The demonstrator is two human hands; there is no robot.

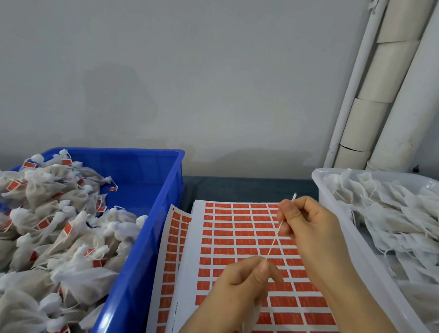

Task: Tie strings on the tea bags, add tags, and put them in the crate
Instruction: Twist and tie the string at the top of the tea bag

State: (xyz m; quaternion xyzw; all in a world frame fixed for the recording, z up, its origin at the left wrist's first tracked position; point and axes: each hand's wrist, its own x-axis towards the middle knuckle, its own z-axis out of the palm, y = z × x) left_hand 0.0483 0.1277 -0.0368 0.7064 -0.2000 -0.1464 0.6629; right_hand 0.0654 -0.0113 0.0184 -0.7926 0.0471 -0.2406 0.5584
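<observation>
String [275, 238], thin and white, runs taut on a slant between your two hands above the middle of the table. Your right hand [309, 223] pinches its upper end between thumb and fingertips, with a short frayed tip poking out above. Your left hand [243, 280] pinches the lower end and is closed over a tea bag [250, 318], whose gauzy white fabric hangs below the palm, mostly hidden.

Under your hands lie sheets of tags [240, 240]: flat white paper printed with neat rows of small orange-red rectangles. A second sheet [172, 252] pokes out from beneath on the left.

To the left, touching the sheets, stands a blue crate [145, 238] of smooth hard plastic, heaped with finished bags [47, 229], soft lumpy pouches knotted at the neck, many with red tags. To the right stands a white tub [341, 234], translucent with a rounded rim, holding flat, limp, untied bags [397, 214].

Behind, a plain grey wall, and cardboard tubes [374, 102] with white pipes lean in the right corner.
</observation>
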